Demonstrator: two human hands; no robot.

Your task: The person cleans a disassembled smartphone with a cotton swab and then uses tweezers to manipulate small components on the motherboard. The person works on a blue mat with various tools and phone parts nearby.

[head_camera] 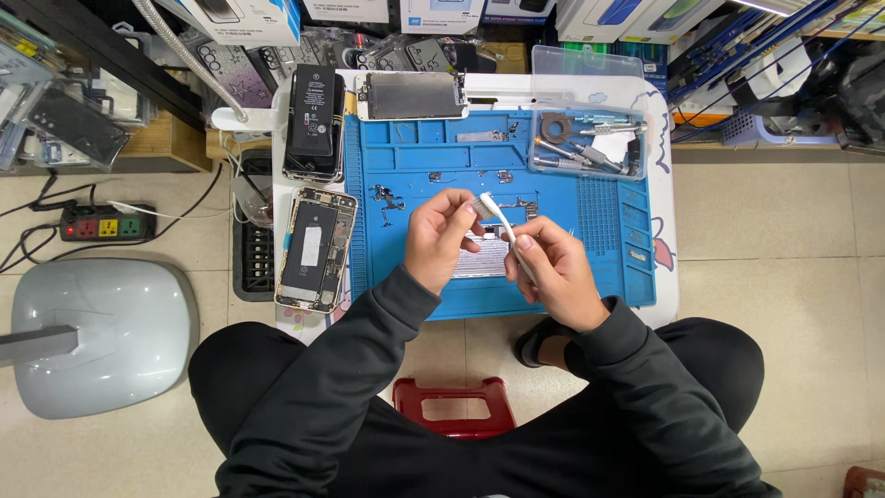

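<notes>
My left hand [441,235] pinches a small dark part at its fingertips above the blue work mat [553,175]. My right hand [553,272] grips a white brush [498,221] whose bristle end meets that small part. Under both hands a silver metal plate [479,258] lies on the mat. An opened phone body [315,249] with its insides showing lies at the mat's left edge. Small screws and brackets [392,198] are scattered on the mat.
A clear plastic box of tools [590,143] sits at the mat's upper right. A phone screen [412,95] and a black phone with a battery [313,120] lie at the top. A power strip [106,224], a grey lamp base [101,332] and a red stool [454,406] stand on the floor.
</notes>
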